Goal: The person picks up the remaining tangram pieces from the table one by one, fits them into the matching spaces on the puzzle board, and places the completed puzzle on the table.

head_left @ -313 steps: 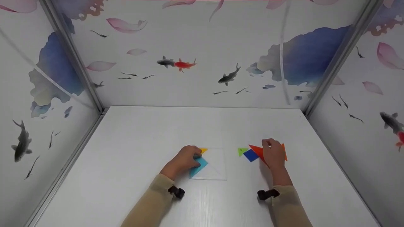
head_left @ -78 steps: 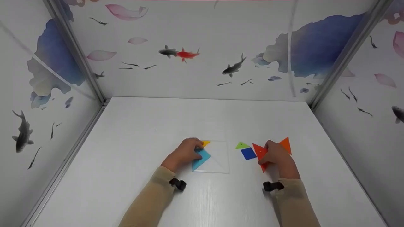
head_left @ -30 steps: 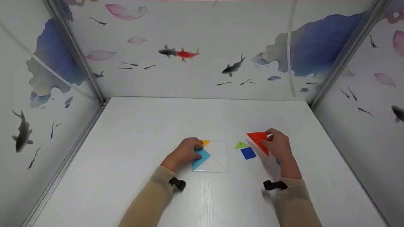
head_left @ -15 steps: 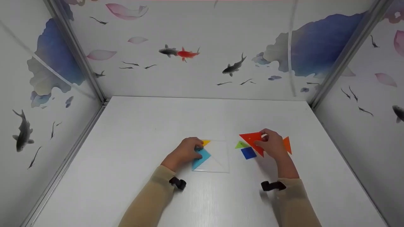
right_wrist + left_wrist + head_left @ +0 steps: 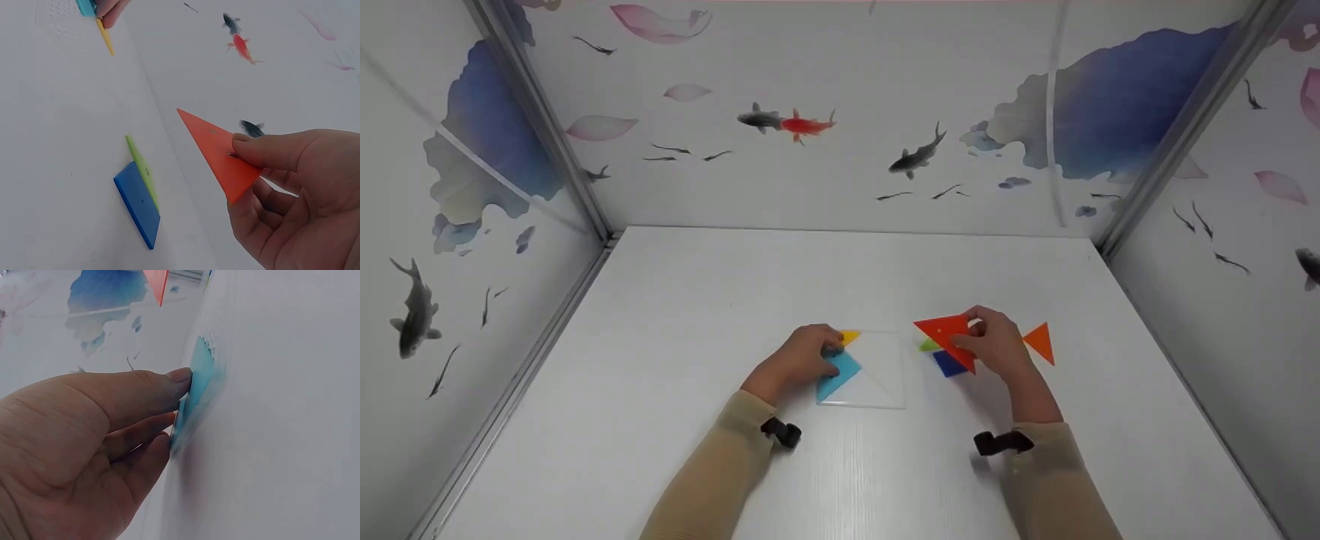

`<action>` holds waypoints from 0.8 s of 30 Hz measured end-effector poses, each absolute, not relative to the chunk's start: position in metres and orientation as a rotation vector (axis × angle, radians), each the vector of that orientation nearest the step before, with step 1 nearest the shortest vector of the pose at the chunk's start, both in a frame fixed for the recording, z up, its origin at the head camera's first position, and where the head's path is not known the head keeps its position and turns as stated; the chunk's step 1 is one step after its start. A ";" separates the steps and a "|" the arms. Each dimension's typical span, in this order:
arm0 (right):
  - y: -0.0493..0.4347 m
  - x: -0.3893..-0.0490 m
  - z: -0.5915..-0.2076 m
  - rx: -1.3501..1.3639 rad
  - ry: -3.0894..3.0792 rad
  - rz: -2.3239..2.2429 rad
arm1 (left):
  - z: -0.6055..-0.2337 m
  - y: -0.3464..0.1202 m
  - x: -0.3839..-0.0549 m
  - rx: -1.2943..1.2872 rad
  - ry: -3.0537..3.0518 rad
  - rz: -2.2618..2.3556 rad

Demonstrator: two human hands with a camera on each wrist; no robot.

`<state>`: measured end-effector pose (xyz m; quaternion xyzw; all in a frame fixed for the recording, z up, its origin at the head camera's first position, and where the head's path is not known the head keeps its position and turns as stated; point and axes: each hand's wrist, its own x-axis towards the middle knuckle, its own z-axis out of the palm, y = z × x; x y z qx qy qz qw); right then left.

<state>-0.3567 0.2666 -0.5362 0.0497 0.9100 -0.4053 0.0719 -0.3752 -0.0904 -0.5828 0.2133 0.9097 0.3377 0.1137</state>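
Observation:
My right hand (image 5: 994, 341) pinches a large red tangram triangle (image 5: 216, 152) between thumb and fingers, raised off the table. In the head view the triangle overlaps a small green triangle (image 5: 140, 163) and a dark blue square (image 5: 138, 205), which lie on the table. My left hand (image 5: 801, 360) grips the left edge of a clear tangram tray (image 5: 885, 390), its thumb on a light blue piece (image 5: 198, 379). That light blue piece and a yellow piece (image 5: 850, 337) sit in the tray's left part, both partly covered by the hand.
To the right of my right hand an orange triangle (image 5: 1041, 345) lies on the white table (image 5: 697, 285). White panels printed with fish and petals (image 5: 847, 150) stand around the back and sides. A black wrist camera (image 5: 782, 433) sits on each sleeve.
My right hand has lifted the red triangle from the table and carried it left, over the green and blue pieces. The orange triangle is uncovered again. My left hand stays at the tray.

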 end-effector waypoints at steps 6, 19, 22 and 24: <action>0.260 -0.358 -0.541 0.126 2.717 -1.246 | -0.584 -0.092 -0.375 0.611 2.667 0.975; 0.245 -0.354 -0.548 -0.003 2.701 -1.291 | -0.581 -0.089 -0.373 0.581 2.656 0.978; 0.239 -0.353 -0.549 -0.022 2.679 -1.312 | -0.580 -0.089 -0.373 0.582 2.657 0.976; 0.236 -0.353 -0.550 -0.014 2.668 -1.309 | -0.579 -0.088 -0.372 0.570 2.659 0.976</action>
